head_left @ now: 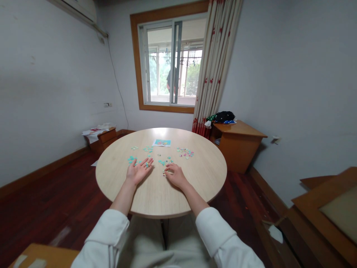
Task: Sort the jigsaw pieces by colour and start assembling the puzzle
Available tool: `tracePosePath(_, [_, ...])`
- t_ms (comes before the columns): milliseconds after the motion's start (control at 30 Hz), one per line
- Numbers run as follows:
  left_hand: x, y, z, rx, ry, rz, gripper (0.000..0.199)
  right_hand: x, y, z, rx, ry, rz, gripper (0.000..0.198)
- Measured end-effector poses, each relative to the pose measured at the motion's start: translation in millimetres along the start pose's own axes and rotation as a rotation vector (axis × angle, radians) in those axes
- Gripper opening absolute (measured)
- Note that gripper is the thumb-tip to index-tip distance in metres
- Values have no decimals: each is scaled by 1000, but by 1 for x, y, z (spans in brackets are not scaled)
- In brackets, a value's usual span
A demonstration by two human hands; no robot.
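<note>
My left hand (137, 171) is palm up over the table, its fingers stretched out. A small puzzle piece (147, 165) rests on those fingers. Palm down, my right hand (175, 175) has its fingers curled and pinched at a small multicoloured puzzle piece (164, 173) at the tabletop; the fingers partly cover it. Turquoise puzzle pieces (164, 162) lie just beyond the right hand. Another turquoise group (131, 159) is behind my left hand, partly hidden by it.
On the round table (158, 201) lie a picture card (162, 143), pink and mixed pieces (186, 152) at right, and more turquoise pieces (148, 149). A wooden cabinet (237, 145) with cloth on it stands at right. A person (173, 80) shows beyond the window.
</note>
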State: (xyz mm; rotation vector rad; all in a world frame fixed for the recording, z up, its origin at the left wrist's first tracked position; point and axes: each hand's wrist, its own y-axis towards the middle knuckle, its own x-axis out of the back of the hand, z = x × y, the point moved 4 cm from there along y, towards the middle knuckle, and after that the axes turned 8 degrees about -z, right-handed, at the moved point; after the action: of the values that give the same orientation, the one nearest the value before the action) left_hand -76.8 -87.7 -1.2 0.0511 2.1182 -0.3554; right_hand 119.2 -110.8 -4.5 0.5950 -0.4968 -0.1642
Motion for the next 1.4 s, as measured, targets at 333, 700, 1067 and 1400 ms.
tracePosePath(333, [-1,0,0,5,-22,29,56,-13,-6,3,123,-336,259,29])
tracePosePath(700, [0,0,1,46,-2,82,61,-2,10,-43,-311,336,-142,42])
tracePosePath(1067, [-2,-2,6,72,151,78,54,-3,12,-55,-331,266,-154,39])
tracePosePath(1400, [1,-1,7,-28,304,-27,61,-13,0,-8,85,-232,206,20])
